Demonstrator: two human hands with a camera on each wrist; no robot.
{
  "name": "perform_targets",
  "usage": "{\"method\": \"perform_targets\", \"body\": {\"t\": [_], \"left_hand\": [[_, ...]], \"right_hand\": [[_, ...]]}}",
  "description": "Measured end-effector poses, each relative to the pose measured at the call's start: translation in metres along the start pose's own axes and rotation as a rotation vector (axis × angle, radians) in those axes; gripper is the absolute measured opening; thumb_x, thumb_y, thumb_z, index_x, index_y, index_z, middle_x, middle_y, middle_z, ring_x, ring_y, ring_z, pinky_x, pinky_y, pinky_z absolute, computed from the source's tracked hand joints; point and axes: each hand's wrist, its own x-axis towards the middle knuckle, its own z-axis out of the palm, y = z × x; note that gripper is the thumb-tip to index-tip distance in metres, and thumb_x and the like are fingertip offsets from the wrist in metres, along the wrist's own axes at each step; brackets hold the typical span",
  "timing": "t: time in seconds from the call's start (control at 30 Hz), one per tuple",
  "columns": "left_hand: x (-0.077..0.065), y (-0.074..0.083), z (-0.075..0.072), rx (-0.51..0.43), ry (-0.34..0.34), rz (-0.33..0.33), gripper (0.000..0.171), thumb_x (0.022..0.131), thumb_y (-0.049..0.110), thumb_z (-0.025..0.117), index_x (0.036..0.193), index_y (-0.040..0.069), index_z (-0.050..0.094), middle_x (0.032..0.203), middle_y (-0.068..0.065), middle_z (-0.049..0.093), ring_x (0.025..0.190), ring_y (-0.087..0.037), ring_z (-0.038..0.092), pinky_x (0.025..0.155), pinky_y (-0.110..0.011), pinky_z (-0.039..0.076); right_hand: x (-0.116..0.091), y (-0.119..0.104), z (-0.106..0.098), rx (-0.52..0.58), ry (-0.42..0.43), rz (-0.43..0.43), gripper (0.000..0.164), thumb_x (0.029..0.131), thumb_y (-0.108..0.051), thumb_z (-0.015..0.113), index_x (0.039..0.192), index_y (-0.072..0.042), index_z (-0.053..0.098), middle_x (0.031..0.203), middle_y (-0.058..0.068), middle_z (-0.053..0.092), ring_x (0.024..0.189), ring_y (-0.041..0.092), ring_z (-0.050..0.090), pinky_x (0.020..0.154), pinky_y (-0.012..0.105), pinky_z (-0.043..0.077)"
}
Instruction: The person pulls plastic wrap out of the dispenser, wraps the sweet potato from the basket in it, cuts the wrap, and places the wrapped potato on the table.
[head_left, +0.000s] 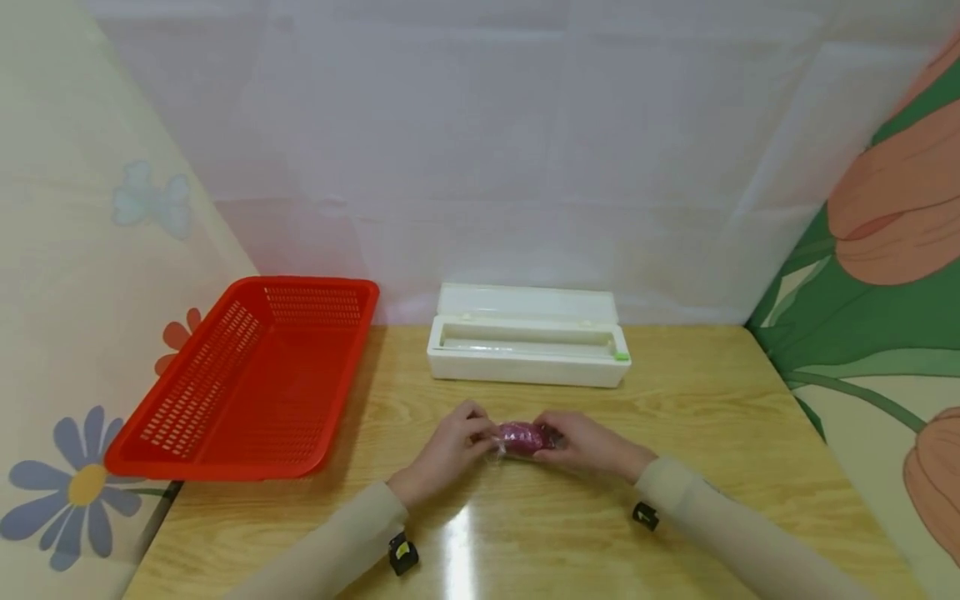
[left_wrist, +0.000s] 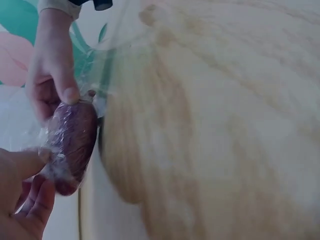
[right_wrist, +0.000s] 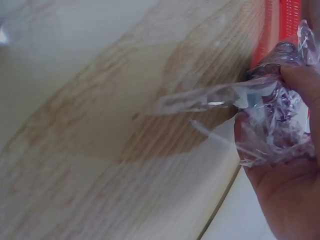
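We hold the purple item, wrapped in clear film, between our two hands just above or on the table; we cannot tell whether it touches the wood. Our left hand pinches the film at one end, and our right hand has its fingers curled round the other. Loose film juts out on the right hand's side, so it may cling to our fingers and come unwrapped if we let go carelessly. Pulling hard at both ends could tear the film, and its slick surface might let the item slip. Beyond our hands stands the white box, its lid raised. The red basket sits to the left; our left hand and the basket's raised rim stand between it and the item.
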Motion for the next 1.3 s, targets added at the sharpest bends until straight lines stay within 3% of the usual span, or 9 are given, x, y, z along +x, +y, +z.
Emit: {"method": "perform_targets", "body": {"t": [0.13,0.23,0.33,0.43,0.53,0.77,1.03,1.3], "left_hand": [[0.002,0.003,0.008,-0.044,0.102,-0.08,0.023,0.091,0.01,0.08,0.107,0.003,0.065,0.1,-0.003,0.054,0.091,-0.013,0.056,0.08,-0.025,0.057],[0.005,0.006,0.012,-0.037,0.175,-0.116,0.026,0.09,0.014,0.081,0.098,0.007,0.057,0.093,-0.001,0.053,0.086,-0.013,0.053,0.074,-0.025,0.054],[0.006,0.008,0.015,0.057,0.203,-0.1,0.021,0.09,0.02,0.082,0.089,0.012,0.062,0.089,0.002,0.058,0.086,-0.012,0.052,0.075,-0.027,0.051],[0.006,0.008,0.016,0.139,0.207,-0.082,0.011,0.09,0.024,0.082,0.092,0.015,0.075,0.092,0.005,0.069,0.091,-0.011,0.055,0.082,-0.03,0.051],[0.001,0.008,0.012,0.177,0.181,-0.062,0.013,0.091,0.023,0.08,0.102,0.015,0.081,0.102,0.003,0.076,0.098,-0.013,0.057,0.087,-0.034,0.051],[-0.008,0.001,0.008,0.098,0.055,0.011,0.034,0.094,0.02,0.076,0.127,0.011,0.074,0.13,-0.01,0.071,0.118,-0.025,0.068,0.102,-0.042,0.055],[0.0,-0.004,0.005,0.107,-0.054,0.069,0.044,0.095,0.018,0.076,0.136,0.005,0.067,0.134,-0.014,0.068,0.12,-0.029,0.069,0.102,-0.04,0.054],[0.004,0.001,0.008,0.126,-0.083,0.032,0.05,0.094,0.014,0.076,0.139,-0.002,0.062,0.138,-0.02,0.065,0.127,-0.035,0.064,0.107,-0.044,0.051]], "right_hand": [[0.001,0.001,-0.001,-0.016,-0.002,-0.009,0.037,0.094,-0.034,0.077,0.119,-0.008,0.068,0.111,0.001,0.072,0.099,0.014,0.067,0.088,0.032,0.057],[0.003,0.001,-0.001,-0.022,-0.003,-0.019,0.037,0.095,-0.035,0.076,0.118,-0.007,0.067,0.108,0.001,0.071,0.096,0.013,0.067,0.086,0.031,0.057],[0.005,0.0,-0.001,-0.021,-0.004,-0.022,0.037,0.095,-0.035,0.076,0.118,-0.007,0.068,0.108,0.0,0.071,0.096,0.012,0.066,0.085,0.031,0.057],[0.007,0.0,-0.001,-0.014,-0.011,-0.022,0.037,0.095,-0.035,0.076,0.118,-0.007,0.068,0.108,0.001,0.071,0.096,0.012,0.066,0.086,0.031,0.057],[0.008,-0.001,-0.001,-0.016,-0.016,-0.022,0.038,0.095,-0.035,0.076,0.119,-0.006,0.068,0.11,0.003,0.072,0.098,0.014,0.067,0.087,0.032,0.057],[0.006,0.004,-0.003,-0.024,-0.018,-0.029,0.045,0.097,-0.039,0.073,0.124,-0.004,0.066,0.114,0.005,0.071,0.102,0.018,0.067,0.091,0.037,0.057],[0.005,0.006,-0.005,-0.025,-0.033,-0.056,0.049,0.098,-0.041,0.071,0.128,-0.003,0.065,0.118,0.007,0.071,0.105,0.017,0.067,0.092,0.035,0.057],[0.001,0.007,0.0,0.006,0.006,-0.045,0.044,0.099,-0.042,0.07,0.127,-0.007,0.068,0.114,0.002,0.073,0.1,0.012,0.067,0.089,0.034,0.057]]}}
